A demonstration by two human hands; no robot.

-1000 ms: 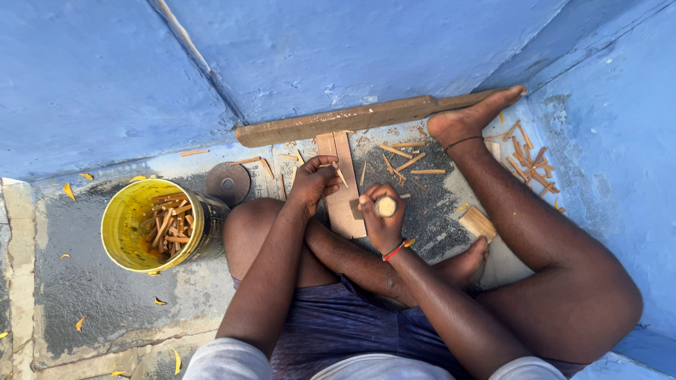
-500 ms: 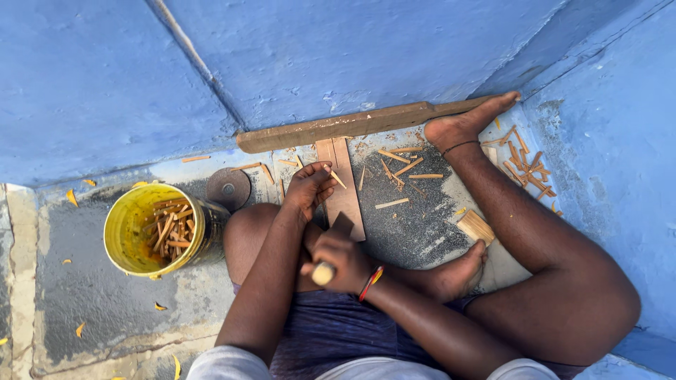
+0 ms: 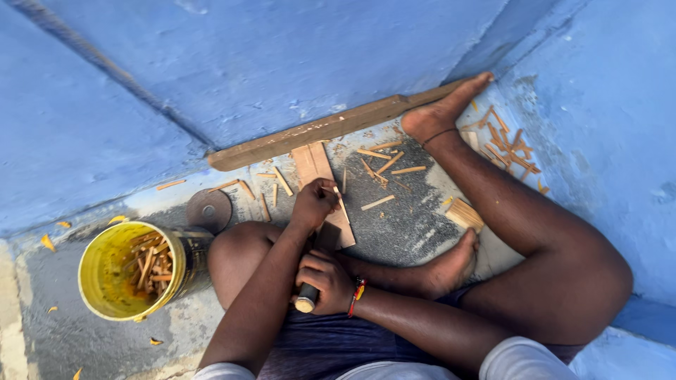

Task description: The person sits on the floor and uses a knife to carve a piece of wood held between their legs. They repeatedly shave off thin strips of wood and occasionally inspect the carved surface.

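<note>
My left hand (image 3: 315,203) pinches a thin wooden stick (image 3: 340,200) upright on a flat wooden board (image 3: 314,162) lying on the floor in front of my folded legs. Just behind it, my right hand (image 3: 327,280) grips the pale round handle of a chopping tool (image 3: 305,302). Its dark blade (image 3: 327,236) points forward and reaches the near end of the board, right under my left hand. A red and yellow band is on my right wrist.
A yellow bucket (image 3: 86,262) holding several cut sticks stands at the left, a round rusty lid (image 3: 209,210) beside it. A long plank (image 3: 317,131) lies along the blue wall. Loose sticks (image 3: 384,163) and a bundle (image 3: 465,214) lie between my feet, more (image 3: 510,144) by the right wall.
My right hand, raised over the board a second ago, has drawn back toward my lap with the tool and now sits low behind the left hand. The left hand stays on the board.
</note>
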